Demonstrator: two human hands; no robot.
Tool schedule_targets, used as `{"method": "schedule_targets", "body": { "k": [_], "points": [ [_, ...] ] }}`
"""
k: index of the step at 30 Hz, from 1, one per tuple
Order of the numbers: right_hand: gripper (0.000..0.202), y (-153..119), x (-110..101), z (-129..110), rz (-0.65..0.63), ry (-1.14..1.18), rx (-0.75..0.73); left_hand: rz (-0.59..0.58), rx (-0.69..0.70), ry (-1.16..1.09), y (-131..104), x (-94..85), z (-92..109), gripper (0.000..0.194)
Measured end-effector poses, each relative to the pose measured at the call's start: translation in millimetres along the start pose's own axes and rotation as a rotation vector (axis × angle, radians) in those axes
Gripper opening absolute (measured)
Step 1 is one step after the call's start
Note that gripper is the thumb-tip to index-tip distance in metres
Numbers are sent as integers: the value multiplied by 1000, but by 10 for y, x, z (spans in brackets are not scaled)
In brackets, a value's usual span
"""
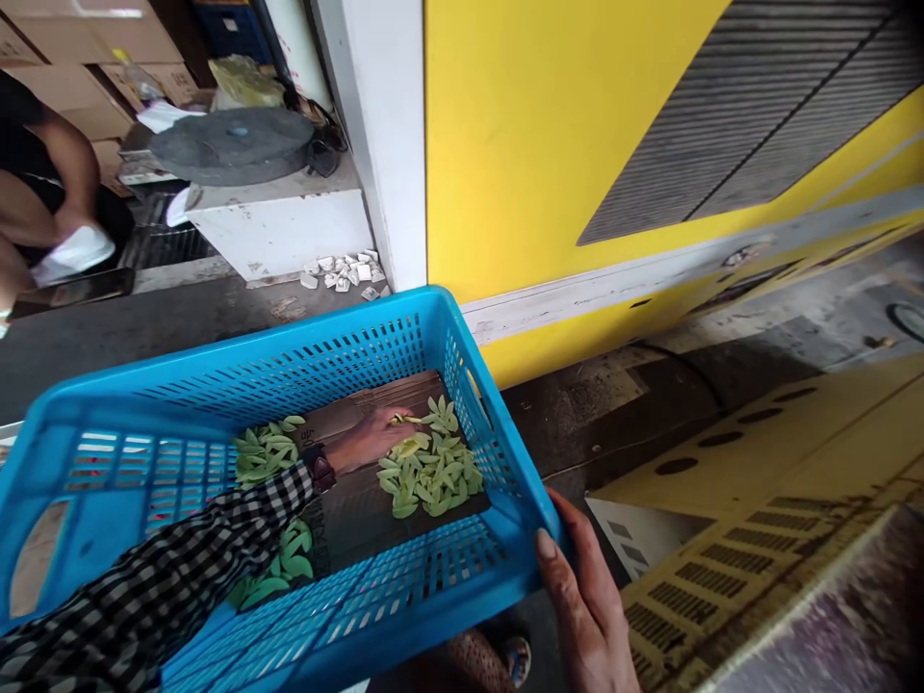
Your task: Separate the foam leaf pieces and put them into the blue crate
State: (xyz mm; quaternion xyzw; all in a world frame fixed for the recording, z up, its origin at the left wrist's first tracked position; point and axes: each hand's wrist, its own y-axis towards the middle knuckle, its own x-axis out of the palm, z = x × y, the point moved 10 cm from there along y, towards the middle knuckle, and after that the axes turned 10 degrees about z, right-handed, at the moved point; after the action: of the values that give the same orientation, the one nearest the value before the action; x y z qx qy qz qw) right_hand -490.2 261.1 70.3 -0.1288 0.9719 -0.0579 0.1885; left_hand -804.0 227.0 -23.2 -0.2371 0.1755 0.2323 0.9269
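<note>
A blue plastic basket (303, 337) with slotted walls stands tilted in front of me. My left hand (375, 438), in a black-and-white checked sleeve with a dark wristwatch (320, 469), reaches inside it. Its fingers are closed on the thin stem of a green leaf sprig (440, 414). Just below them a pile of pale green leaves (433, 476) lies on a brown cardboard sheet (353, 520). More leaves (264, 452) show beyond my forearm, and others (278, 568) on its near side. My right hand (588, 597) grips the basket's near right corner, thumb on the rim.
A yellow machine panel (520, 144) with a grey grille rises behind the basket. At right stands a cream vented casing (722, 500). A seated person (54, 183) is at far left, near a white block (281, 226) and broken white pieces (346, 272).
</note>
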Motion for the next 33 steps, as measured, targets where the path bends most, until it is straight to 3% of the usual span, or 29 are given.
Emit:
{"method": "schedule_targets", "body": {
  "k": [4, 9, 12, 14, 18, 21, 23, 28, 31, 33],
  "points": [
    [51, -54, -58, 41, -41, 55, -58, -47, -46, -39, -152, -134, 222, 53],
    [46, -162, -423, 173, 132, 143, -78, -3, 12, -153, -571, -259, 989, 49],
    [39, -317, -606, 168, 127, 219, -53, -5, 20, -156, -980, -71, 1449, 45],
    [30, -485, -640, 92, 36, 328, -23, -33, 78, -120, -1296, 196, 1729, 40],
    [40, -880, -750, -28, -99, 726, 67, -91, 256, -55, -1930, 1006, 2073, 30],
    [42, -1122, -1121, 251, -2, 884, 155, -136, 319, -57, -2368, 1807, 2070, 29],
    [36, -1305, -1533, 600, 123, 889, 189, -173, 313, -72, -2666, 2395, 1983, 31],
    [35, -1975, -2782, 1652, 448, 853, 198, -274, 333, -101, -3520, 3902, 1791, 37],
    [37, -2434, -3443, 2308, 602, 796, 237, -411, 264, -87, -4039, 4822, 1614, 43],
    [36, -2716, -3810, 2696, 658, 694, 259, -486, 282, -40, -4338, 5324, 1544, 40]
  ]
}}
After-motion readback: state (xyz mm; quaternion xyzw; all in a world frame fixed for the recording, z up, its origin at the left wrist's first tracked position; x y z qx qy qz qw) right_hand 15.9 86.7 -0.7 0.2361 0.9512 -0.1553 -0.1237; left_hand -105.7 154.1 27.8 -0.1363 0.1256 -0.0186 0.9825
